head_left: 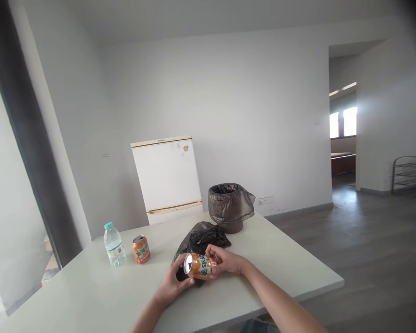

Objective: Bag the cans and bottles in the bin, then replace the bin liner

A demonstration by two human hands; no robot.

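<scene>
An orange drink can (203, 266) with green and white lettering lies tilted on its side between my hands, its opened top facing left. My right hand (229, 261) is closed round its bottom end. At the top end, my left hand (175, 280) curls with thumb and fingers against the can's rim. Part of a crumpled black plastic bag (203, 237) shows between that thumb and the fingers; the rest lies on the table just behind the can. Whether the left fingers also pinch the bag, I cannot tell.
On the pale table (125, 296), a second orange can (141, 249) and a clear water bottle (114, 245) with a teal cap stand upright to the left. A bin (230, 208) lined with a black bag stands at the far edge. Behind is a white fridge (168, 178).
</scene>
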